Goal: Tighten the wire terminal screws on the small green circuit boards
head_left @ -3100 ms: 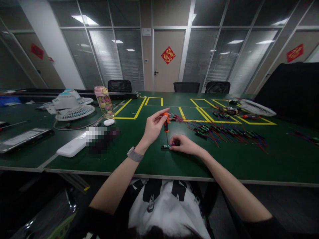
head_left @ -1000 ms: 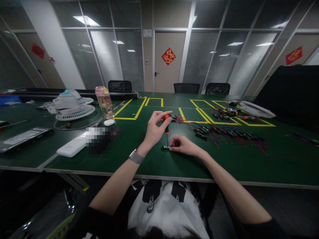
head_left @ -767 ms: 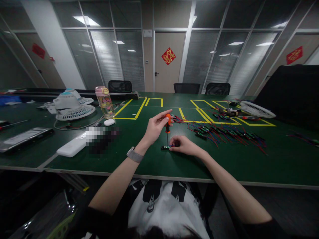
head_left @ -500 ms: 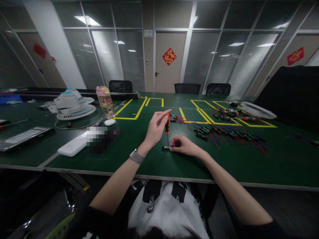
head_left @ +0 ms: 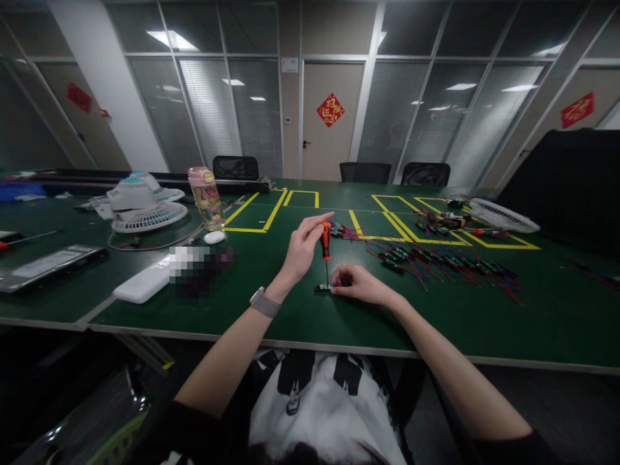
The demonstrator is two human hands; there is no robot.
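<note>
Head view: a long table (head_left: 314, 320) covered in dark green matting is recorded, marked with yellow tape rectangles (head_left: 264, 219) across its far half.

Left hand (head_left: 301, 248): the grip is closed narrowly on the orange-and-black handle of a screwdriver (head_left: 325, 242), which is held upright with its tip down on a small circuit board (head_left: 323, 287). Right hand (head_left: 361, 285): the grip is pinched on the board's right end, and the board is pressed flat to the table. The board is located near the table's front edge, about centre, between the two hands. A grey wristwatch (head_left: 264, 303) is worn on the left wrist.

Right of the hands, a spread of similar boards with red and blue wires (head_left: 436, 258) is laid out; beyond it a white fan grille (head_left: 504, 216) is noted. To the left are logged two white desk fans (head_left: 145, 208), a clear bottle with pink lid (head_left: 206, 199), a white mouse (head_left: 214, 237), a white oblong box (head_left: 143, 287) and a flat grey device (head_left: 51, 263).

Room: glass partitions with blinds (head_left: 213, 116) are seen, along with a beige door (head_left: 322, 148) bearing a red diamond decoration (head_left: 330, 110). Black office chairs (head_left: 365, 172) are set behind the table, and light panels show in the glass.
</note>
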